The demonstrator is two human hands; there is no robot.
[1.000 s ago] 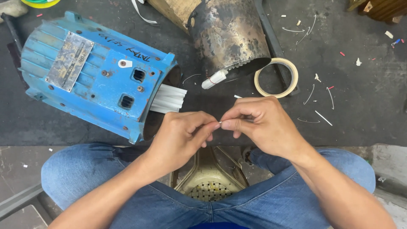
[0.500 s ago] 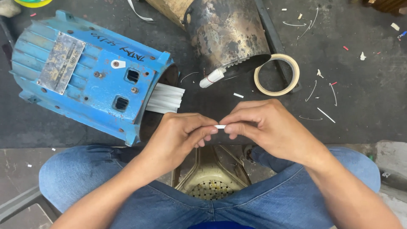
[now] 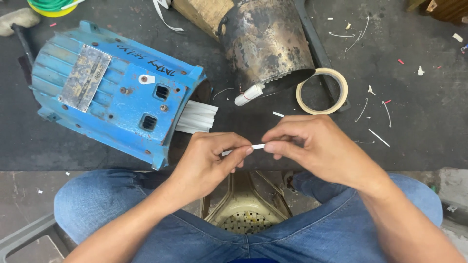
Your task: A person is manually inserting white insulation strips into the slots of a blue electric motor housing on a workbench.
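Both hands meet over the near edge of a dark mat, above my knees. My left hand [image 3: 209,158] and my right hand [image 3: 312,143] pinch the two ends of a thin white strip [image 3: 257,146] between thumb and fingers. Just left of them lies a blue ribbed motor housing [image 3: 112,92] on its side, with white paper strips [image 3: 197,117] sticking out of its open end.
A rusty dark metal cylinder [image 3: 265,41] lies behind the hands, with a roll of beige tape [image 3: 322,91] to its right. White offcuts and wire bits [image 3: 378,137] litter the mat on the right. A perforated stool seat [image 3: 246,214] shows between my legs.
The fingertips have drawn slightly apart, so more of the white strip shows between them. The view has shifted a little; the housing and cylinder stay put.
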